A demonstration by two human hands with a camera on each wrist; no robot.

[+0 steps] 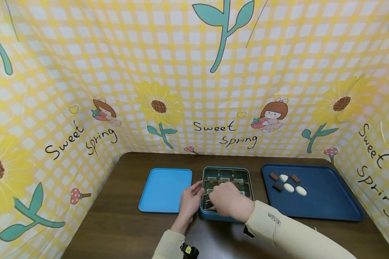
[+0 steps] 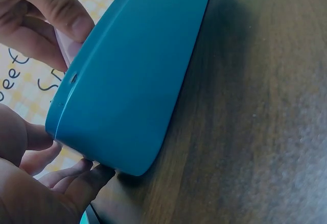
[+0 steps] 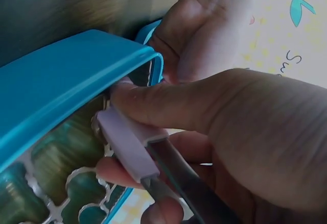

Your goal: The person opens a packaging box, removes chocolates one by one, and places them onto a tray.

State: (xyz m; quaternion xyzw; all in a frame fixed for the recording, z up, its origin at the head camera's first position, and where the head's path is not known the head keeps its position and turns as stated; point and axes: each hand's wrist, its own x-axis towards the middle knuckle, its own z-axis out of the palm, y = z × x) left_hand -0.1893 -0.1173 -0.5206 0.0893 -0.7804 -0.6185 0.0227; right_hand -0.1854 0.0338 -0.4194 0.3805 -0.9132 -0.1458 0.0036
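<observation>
A blue tin (image 1: 215, 216) stands in the middle of the table, its inside divided into several dark, glossy compartments (image 3: 66, 155). My left hand (image 1: 189, 200) rests against the tin's left side, thumb by the rim and fingers spread along the wall. Reaching over the tin from the right, my right hand (image 1: 228, 199) holds tongs (image 3: 127, 145) with metal arms and pale pink tips. Those tips point down into the front-left compartment, beside the inner wall. The right hand covers part of the compartments in the head view, and whether the tongs pinch anything I cannot tell.
To the left lies a light blue lid (image 1: 165, 190), flat on the brown table (image 1: 116, 219). A navy tray (image 1: 324, 201) on the right bears brown chocolate-like blocks (image 1: 295, 178) and white oval pieces (image 1: 289, 187). Yellow checked cloth (image 1: 181, 72) walls the back and sides.
</observation>
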